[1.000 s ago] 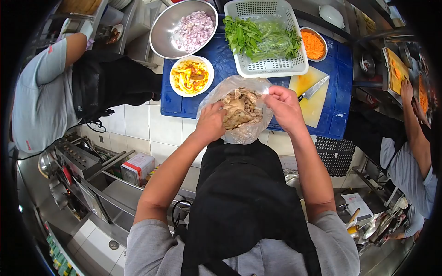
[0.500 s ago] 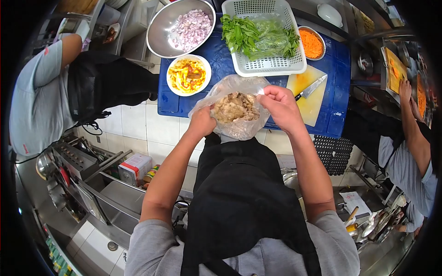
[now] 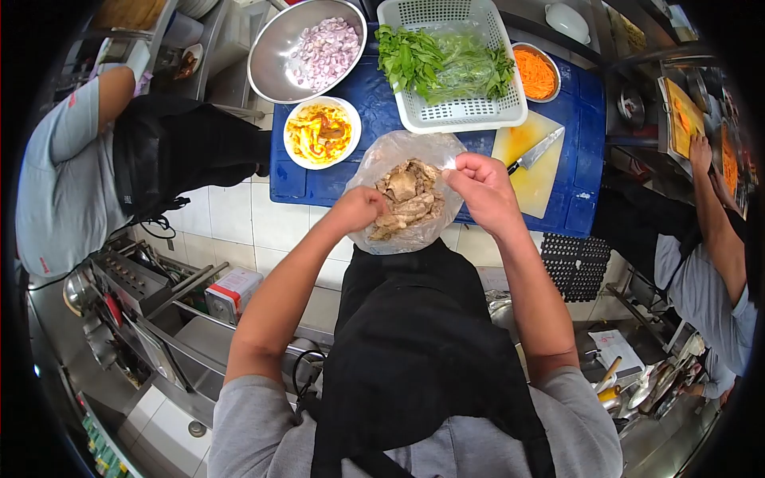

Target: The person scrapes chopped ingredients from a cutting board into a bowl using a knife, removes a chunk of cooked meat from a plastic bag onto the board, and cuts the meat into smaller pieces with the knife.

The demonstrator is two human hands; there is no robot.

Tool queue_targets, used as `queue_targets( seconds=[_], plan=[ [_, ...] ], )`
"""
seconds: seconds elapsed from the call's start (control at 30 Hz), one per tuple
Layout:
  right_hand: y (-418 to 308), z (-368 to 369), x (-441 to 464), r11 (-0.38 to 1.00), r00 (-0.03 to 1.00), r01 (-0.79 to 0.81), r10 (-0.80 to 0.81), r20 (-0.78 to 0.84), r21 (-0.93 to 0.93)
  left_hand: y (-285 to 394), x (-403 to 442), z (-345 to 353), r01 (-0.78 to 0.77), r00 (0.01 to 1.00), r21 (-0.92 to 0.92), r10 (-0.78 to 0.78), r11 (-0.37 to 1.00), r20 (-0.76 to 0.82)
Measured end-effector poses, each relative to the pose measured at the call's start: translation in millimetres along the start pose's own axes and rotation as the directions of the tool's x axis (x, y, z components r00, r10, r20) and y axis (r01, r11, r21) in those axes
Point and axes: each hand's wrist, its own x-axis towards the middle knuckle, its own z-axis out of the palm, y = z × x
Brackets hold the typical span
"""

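A clear plastic bag (image 3: 388, 149) hangs with its mouth spread at the table's near edge. Pieces of brownish cooked meat (image 3: 413, 199) fill it. My right hand (image 3: 483, 187) pinches the bag's right rim between thumb and bent fingers. Over the bag's left side, my left hand (image 3: 356, 211) reaches in with its fingers curled against the meat. Whatever is between those left fingertips is hidden.
The blue table (image 3: 299, 185) bears a steel bowl (image 3: 269, 49) of chopped onion, a plate (image 3: 294, 151) of yellow and brown sauce, a white basket (image 3: 458, 127) of greens, shredded carrot (image 3: 535, 75) and a knife (image 3: 542, 146) on a cutting board (image 3: 532, 195). Co-workers stand left and right.
My left hand has left the bag's left rim and moved inward onto the meat. The meat pieces have shifted and show more. My right hand still pinches the rim.
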Motion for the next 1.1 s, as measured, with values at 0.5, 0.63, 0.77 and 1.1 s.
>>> queue_targets(
  seconds=[0.5, 0.63, 0.77, 1.1],
  plan=[
    [-1.5, -7.5, -12.0, 0.999, 0.995, 0.043, -0.043, -0.095, -0.002, 39.0, 85.3, 3.1, -0.486, 0.852, 0.840, 0.347, 0.242, 0.393],
    [-2.4, -8.5, -10.9, 0.999, 0.995, 0.042, -0.040, -0.093, 0.017, 30.1, 90.8, -0.5, -0.563, 0.773, 0.794, 0.488, 0.230, 0.406],
    [-2.9, -9.8, -8.9, 1.000, 0.994, 0.010, -0.011, -0.106, -0.011, 33.5, 96.9, 3.8, -0.517, 0.830, 0.657, 0.509, 0.548, 0.228],
    [-2.7, -24.3, 0.2, 0.999, 0.997, 0.027, -0.028, -0.071, -0.021, 40.1, 73.3, -17.7, -0.042, 0.999, 0.209, 0.037, 0.977, 0.026]
  ],
)
